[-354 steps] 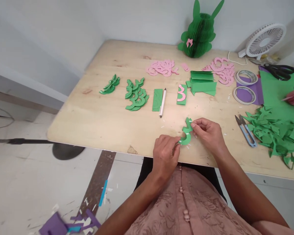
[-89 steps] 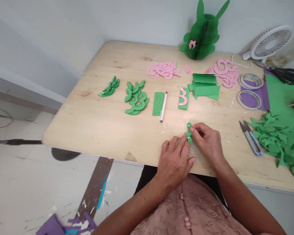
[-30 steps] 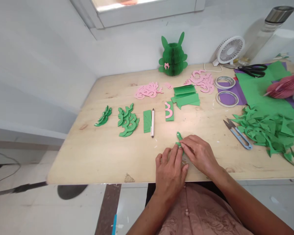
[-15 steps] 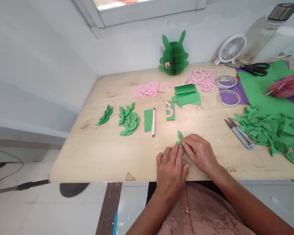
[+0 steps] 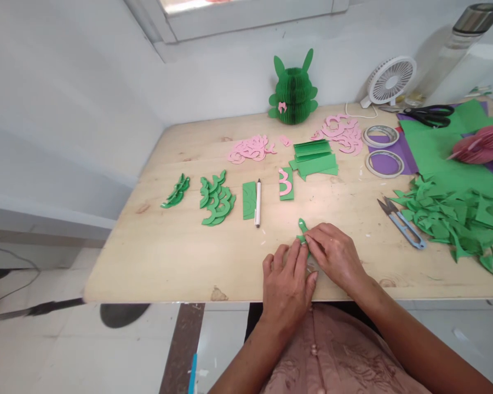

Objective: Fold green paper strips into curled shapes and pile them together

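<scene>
green cutout [image 5: 302, 225]: partly hidden | left hand [image 5: 286, 278]: outstretched atop | right hand [image 5: 336, 254]: grip unclear

Paper cutout [image 5: 303, 227] left of snips [image 5: 400, 214]

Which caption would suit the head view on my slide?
Left hand and right hand touching a small green paper cutout on a pale wooden tabletop.

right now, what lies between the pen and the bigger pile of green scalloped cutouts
In the head view, a green paper rectangle lies between the pen and the cutouts.
</scene>
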The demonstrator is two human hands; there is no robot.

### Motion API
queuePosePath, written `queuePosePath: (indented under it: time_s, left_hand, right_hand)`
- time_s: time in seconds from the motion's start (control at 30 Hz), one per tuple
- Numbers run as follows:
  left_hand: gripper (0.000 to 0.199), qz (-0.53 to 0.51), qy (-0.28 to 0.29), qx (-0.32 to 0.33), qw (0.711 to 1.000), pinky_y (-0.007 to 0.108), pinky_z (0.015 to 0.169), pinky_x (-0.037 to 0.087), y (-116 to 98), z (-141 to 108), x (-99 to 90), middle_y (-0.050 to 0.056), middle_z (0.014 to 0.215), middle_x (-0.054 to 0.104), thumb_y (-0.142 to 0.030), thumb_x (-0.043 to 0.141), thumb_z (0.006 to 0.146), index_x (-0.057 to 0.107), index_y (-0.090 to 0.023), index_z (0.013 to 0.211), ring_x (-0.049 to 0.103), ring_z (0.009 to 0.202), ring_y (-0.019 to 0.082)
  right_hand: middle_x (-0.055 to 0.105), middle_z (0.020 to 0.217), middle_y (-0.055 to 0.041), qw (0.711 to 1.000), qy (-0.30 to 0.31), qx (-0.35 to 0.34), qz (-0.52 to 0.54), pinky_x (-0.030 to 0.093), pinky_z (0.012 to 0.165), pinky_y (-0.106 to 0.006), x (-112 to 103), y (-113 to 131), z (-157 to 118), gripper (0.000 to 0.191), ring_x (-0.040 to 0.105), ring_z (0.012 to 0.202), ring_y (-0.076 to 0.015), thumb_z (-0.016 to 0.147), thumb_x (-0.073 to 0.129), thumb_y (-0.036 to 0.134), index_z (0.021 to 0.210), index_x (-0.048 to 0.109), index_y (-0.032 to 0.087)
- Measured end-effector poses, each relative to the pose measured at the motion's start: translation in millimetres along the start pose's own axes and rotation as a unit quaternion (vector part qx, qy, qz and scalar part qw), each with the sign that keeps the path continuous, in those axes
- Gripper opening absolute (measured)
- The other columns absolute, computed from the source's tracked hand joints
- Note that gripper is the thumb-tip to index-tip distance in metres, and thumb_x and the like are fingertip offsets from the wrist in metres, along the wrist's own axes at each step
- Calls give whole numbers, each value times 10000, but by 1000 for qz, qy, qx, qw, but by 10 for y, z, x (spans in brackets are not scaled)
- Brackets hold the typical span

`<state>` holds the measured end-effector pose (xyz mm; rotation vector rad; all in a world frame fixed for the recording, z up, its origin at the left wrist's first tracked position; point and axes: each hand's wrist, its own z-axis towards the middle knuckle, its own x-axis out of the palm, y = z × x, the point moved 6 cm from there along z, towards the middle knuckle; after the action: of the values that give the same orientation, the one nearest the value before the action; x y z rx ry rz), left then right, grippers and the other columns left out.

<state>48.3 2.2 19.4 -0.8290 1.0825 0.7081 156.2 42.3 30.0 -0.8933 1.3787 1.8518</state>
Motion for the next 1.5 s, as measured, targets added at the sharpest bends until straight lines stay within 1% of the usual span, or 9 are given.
queuePosePath:
  time_s: [0.2, 0.37, 0.57, 0.73, 0.83, 0.93, 1.07, 1.23, 1.5]
  left_hand:
    - [437, 6, -8, 3, 1000, 434, 886, 343, 3, -5, 1, 91, 1300, 540, -316, 490, 845, 508, -157, 1251, 466, 1104, 270]
    - [409, -10, -8, -3, 1000, 430, 886, 346, 21, -1, 10, 94, 1294, 546, -307, 479, 849, 524, -164, 1229, 468, 1111, 269]
    - [377, -47, -8, -6, 999, 415, 872, 369, 44, 30, -65, 110, 1255, 572, -279, 465, 854, 530, -152, 1203, 485, 1091, 265]
    - [331, -81, -34, -24, 996, 404, 911, 367, 146, 119, -185, 113, 1214, 593, -239, 435, 873, 536, -139, 1171, 481, 1090, 254]
    - [293, -96, -33, -34, 994, 379, 882, 387, 205, 201, -231, 93, 1124, 637, -228, 437, 880, 554, -152, 1138, 505, 1049, 235]
    - [268, -117, -29, -33, 992, 353, 838, 409, 233, 257, -250, 77, 1040, 661, -219, 420, 891, 565, -171, 1110, 538, 995, 210]
    - [266, -106, -38, -36, 993, 369, 864, 401, 288, 294, -228, 85, 1063, 651, -219, 414, 892, 582, -168, 1092, 528, 1020, 218]
    - [268, -59, -6, -12, 998, 401, 909, 365, 328, 374, -128, 80, 1143, 615, -217, 420, 883, 591, -171, 1084, 471, 1089, 247]
    - [279, -41, 36, -13, 998, 398, 880, 367, 330, 458, -90, 81, 1110, 586, -189, 419, 869, 580, -195, 1096, 467, 1053, 246]
  right_hand:
    - [651, 814, -66, 1000, -20, 1, 24, 453, 756, -301, -31, -12, -25, 240, 581, 800, -174, 905, 416, 216, 859, 647, 174]
    - [660, 846, -71, 998, -50, 26, 16, 456, 758, -316, -80, -67, -51, 198, 589, 821, -192, 882, 442, 204, 898, 637, 177]
    - [659, 840, -71, 998, -57, 19, -4, 453, 752, -327, -75, -84, -70, 203, 585, 830, -202, 872, 443, 196, 892, 645, 187]
    - [647, 854, -78, 998, -57, 18, -18, 448, 766, -332, -51, -89, -59, 208, 566, 836, -208, 869, 450, 184, 896, 656, 178]
    - [641, 848, -79, 998, -56, 19, -25, 446, 768, -334, -45, -91, -47, 212, 559, 828, -208, 873, 449, 185, 896, 660, 172]
    - [638, 840, -75, 998, -59, 19, -22, 447, 751, -328, -48, -98, -43, 217, 559, 817, -203, 878, 446, 195, 895, 662, 180]
    - [636, 843, -75, 998, -62, 17, -18, 446, 733, -324, -52, -105, -42, 223, 557, 816, -200, 880, 441, 189, 913, 662, 182]
    - [631, 884, -83, 998, -52, 12, -36, 433, 762, -348, -49, -90, -18, 222, 527, 835, -215, 881, 451, 199, 944, 662, 178]
    - [618, 913, -86, 998, -26, 16, -51, 408, 765, -371, -24, -86, 34, 226, 503, 856, -229, 878, 455, 203, 966, 663, 190]
